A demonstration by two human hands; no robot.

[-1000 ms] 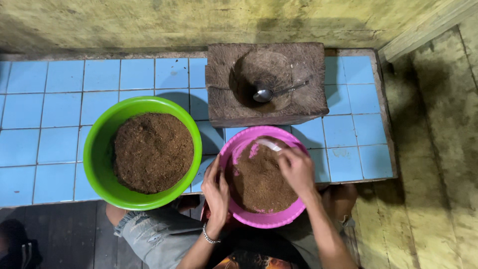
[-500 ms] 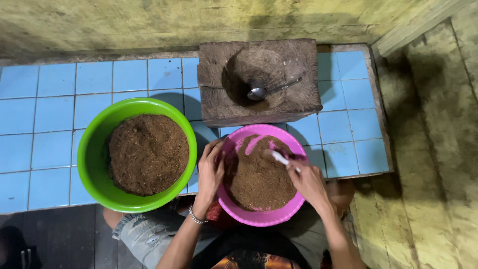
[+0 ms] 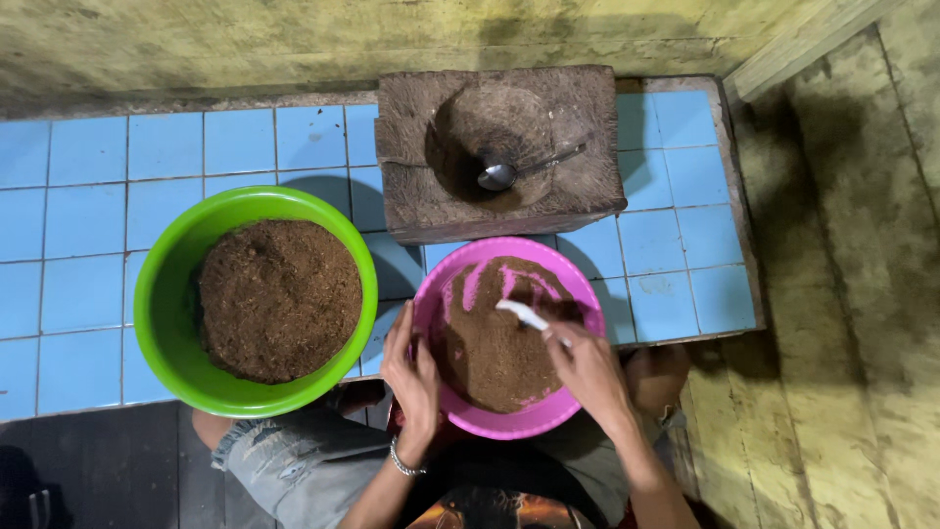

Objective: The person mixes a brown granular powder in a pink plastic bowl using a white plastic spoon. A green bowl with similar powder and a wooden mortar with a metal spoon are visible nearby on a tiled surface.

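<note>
A person sits over a pink bowl (image 3: 460,294) that rests on their lap and leans on the edge of a blue tile floor (image 3: 88,157). The bowl holds brown powder (image 3: 494,353), heaped low on the near side. Bare pink streaks show on the far wall of the bowl.

The right hand (image 3: 587,367) is closed on a small white spoon (image 3: 519,313). The spoon tip lies on the powder near the middle of the bowl.

The left hand (image 3: 411,377) rests on the left rim of the pink bowl. Its fingers are close together and curl over the rim. A thin bracelet (image 3: 403,460) sits on that wrist.

Just to the left is a green bowl (image 3: 162,294), bigger than the pink one. It is filled with a big mound of the same kind of brown stuff (image 3: 279,299). The two bowls are just beside each other.

Behind the pink bowl stands a brown wood block (image 3: 411,186) with a round hollow in it. A metal spoon (image 3: 509,171) lies in the hollow, its handle pointing right.

A yellow wall (image 3: 294,39) runs along the back.
</note>
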